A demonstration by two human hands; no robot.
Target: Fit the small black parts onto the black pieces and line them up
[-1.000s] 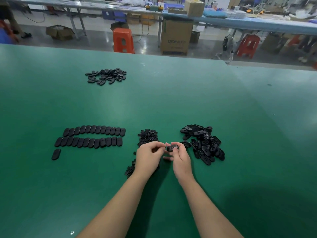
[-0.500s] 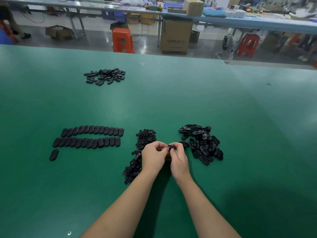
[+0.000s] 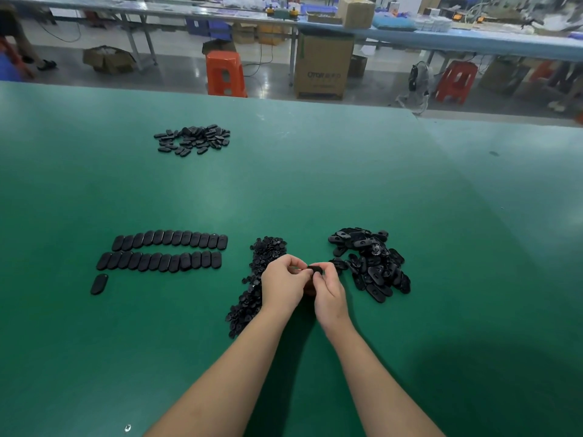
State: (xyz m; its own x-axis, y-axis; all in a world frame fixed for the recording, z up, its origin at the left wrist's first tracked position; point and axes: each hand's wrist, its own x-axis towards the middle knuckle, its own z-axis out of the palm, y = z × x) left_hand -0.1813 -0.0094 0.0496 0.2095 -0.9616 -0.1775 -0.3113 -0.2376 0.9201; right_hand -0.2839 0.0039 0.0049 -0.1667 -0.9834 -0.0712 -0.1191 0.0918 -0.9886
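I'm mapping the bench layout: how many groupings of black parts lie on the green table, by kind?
Neat rows: 2
Loose heaps: 3
Lone piece: 1
Total: 6

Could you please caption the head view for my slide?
Both hands hold a black piece between two piles.

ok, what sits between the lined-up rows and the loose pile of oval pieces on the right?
Head view: the heap of small black parts, then both hands, left hand and right hand, holding one black piece.
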